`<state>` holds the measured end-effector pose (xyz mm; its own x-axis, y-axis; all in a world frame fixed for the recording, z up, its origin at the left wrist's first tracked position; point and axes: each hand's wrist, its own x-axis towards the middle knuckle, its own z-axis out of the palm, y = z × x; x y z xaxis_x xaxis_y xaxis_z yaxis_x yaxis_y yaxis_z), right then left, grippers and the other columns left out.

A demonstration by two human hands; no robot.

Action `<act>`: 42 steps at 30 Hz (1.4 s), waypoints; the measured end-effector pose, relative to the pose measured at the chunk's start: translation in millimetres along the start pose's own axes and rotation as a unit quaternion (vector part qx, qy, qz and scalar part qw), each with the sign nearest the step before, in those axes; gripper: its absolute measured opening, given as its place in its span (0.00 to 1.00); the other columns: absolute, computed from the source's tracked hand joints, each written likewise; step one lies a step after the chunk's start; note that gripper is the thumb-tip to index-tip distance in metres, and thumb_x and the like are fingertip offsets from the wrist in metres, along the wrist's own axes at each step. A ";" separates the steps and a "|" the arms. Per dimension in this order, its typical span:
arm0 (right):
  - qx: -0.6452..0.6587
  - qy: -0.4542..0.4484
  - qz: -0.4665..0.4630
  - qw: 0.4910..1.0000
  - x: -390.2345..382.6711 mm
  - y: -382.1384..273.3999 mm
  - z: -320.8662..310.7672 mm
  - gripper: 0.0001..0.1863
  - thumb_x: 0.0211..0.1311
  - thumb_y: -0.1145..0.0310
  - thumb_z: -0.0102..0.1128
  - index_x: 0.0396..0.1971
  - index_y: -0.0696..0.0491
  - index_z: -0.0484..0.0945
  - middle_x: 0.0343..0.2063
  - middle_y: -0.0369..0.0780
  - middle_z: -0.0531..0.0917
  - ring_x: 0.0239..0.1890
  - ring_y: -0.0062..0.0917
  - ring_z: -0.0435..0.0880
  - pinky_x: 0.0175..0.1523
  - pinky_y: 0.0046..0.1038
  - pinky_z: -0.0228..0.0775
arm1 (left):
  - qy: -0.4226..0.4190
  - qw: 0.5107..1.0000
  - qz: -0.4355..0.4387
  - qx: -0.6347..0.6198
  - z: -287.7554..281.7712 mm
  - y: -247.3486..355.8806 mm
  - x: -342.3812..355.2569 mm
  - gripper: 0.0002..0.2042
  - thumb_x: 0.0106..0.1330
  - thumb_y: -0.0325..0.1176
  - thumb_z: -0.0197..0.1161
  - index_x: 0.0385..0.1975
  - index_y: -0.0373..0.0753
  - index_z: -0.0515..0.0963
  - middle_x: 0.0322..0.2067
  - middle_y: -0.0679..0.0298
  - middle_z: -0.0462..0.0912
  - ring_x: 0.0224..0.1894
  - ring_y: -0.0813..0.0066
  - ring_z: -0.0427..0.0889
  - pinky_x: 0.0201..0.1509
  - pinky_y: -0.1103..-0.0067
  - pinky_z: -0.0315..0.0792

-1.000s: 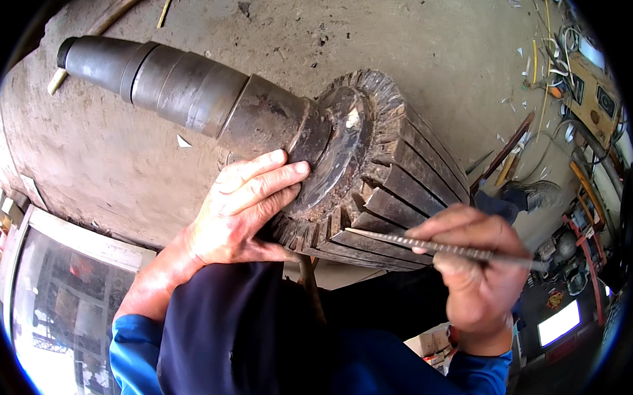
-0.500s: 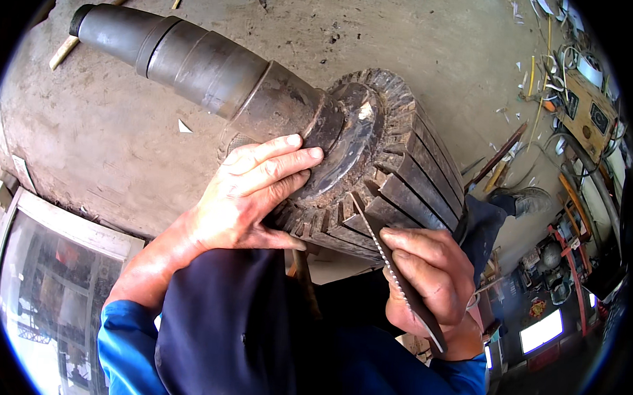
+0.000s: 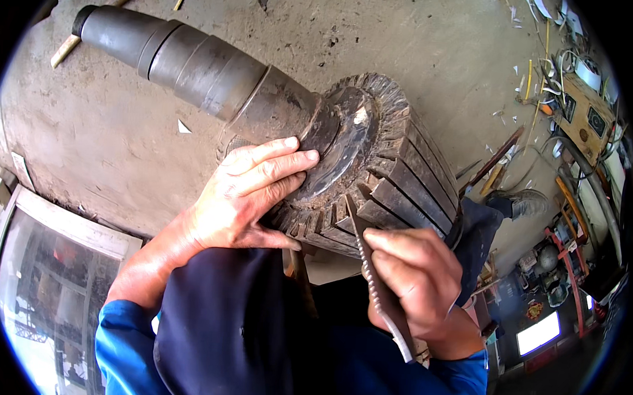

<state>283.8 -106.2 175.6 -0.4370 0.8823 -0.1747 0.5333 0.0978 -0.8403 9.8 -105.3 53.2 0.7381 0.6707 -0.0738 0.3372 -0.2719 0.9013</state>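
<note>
A large metal motor rotor (image 3: 409, 180), its drum cut with long slots, lies tilted in front of me. Its stepped steel shaft (image 3: 216, 73) points to the far left. My left hand (image 3: 250, 187) lies on the drum's near end with fingers stretched out, the fingertips against the collar by the shaft. In a closed grip, my right hand (image 3: 419, 276) holds a flat, saw-toothed metal blade (image 3: 379, 288). The blade's far tip meets the slotted rim of the drum; its other end sticks out below my fist toward my body.
On the left stands a glass-fronted cabinet (image 3: 62, 271) with a pale frame. Cables, a wooden box (image 3: 585, 117) and paper scraps litter the right side. A bright screen (image 3: 539, 332) glows at lower right. A wooden pole (image 3: 65, 51) lies behind the shaft on the concrete floor.
My right hand has shifted left and the blade's lower end has swung left toward my body. The rotor has turned or shifted slightly. My left hand stays on the rotor.
</note>
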 end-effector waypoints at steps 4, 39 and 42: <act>-0.015 0.035 -0.001 0.999 -11.9 -0.3 4.7 0.14 0.57 0.73 0.72 0.41 0.62 0.80 0.41 0.51 0.87 0.33 0.40 0.89 0.35 0.32 0.83 | 0.000 1.000 -0.001 0.002 -0.3 0.0 -0.4 0.43 0.41 0.54 0.82 0.55 0.29 0.81 0.69 0.57 0.75 0.73 0.52 0.70 0.70 0.59 0.69; 0.085 0.246 -0.055 0.964 -76.8 22.7 -17.6 0.14 0.55 0.73 0.78 0.34 0.55 0.78 0.28 0.46 0.88 0.25 0.32 0.90 0.24 0.28 0.86 | 0.020 0.987 -0.040 0.152 5.7 19.4 -8.6 0.49 0.43 0.64 0.83 0.57 0.29 0.75 0.66 0.42 0.72 0.72 0.43 0.69 0.78 0.44 0.57; 0.120 0.230 -0.038 0.965 -72.5 23.3 -23.5 0.13 0.55 0.74 0.77 0.35 0.58 0.79 0.29 0.48 0.88 0.25 0.34 0.90 0.26 0.30 0.86 | 0.017 0.983 -0.022 0.182 6.9 17.2 -9.6 0.48 0.43 0.62 0.84 0.55 0.29 0.75 0.65 0.43 0.73 0.71 0.44 0.70 0.77 0.45 0.59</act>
<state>345.0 -157.1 180.8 -0.0702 0.9933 0.0918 0.3058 0.1091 -0.9458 12.6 -121.3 66.5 0.7001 0.7083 -0.0904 0.5606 -0.4669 0.6839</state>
